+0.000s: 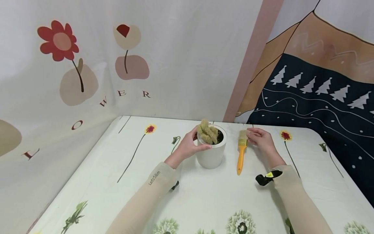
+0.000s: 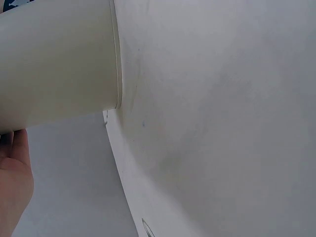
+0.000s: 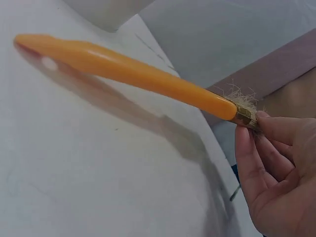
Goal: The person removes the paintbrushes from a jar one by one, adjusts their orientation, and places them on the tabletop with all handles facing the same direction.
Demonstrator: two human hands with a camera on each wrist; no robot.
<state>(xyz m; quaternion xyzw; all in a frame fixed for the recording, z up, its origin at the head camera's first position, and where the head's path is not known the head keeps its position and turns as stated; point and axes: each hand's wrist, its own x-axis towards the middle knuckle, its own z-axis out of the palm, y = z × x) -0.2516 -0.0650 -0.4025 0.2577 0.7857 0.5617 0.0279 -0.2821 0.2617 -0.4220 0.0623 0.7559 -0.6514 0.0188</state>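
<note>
My left hand (image 1: 187, 146) holds a white round pot (image 1: 211, 158) near its rim, thumb on the near side and fingers round the far left. A pale yellow-green plant with fleshy, lumpy stems (image 1: 207, 134) stands in it over dark soil. Only the fingertips of this hand (image 2: 15, 177) show below the pot wall (image 2: 54, 69) in the left wrist view. To the right of the pot, my right hand (image 1: 262, 140) pinches a paintbrush (image 1: 240, 158) between thumb and fingers, by the metal band and bristles. Its orange handle (image 3: 143, 79) points toward me, with frayed tan bristles (image 3: 244, 98) beyond.
The table wears a white cloth (image 1: 198, 195) printed with flowers. Behind it hangs a white curtain (image 1: 187, 65) with printed flowers and letters, and to the right a fabric with a mountain and tree print (image 1: 321, 94). Black wrist straps show at the sleeves.
</note>
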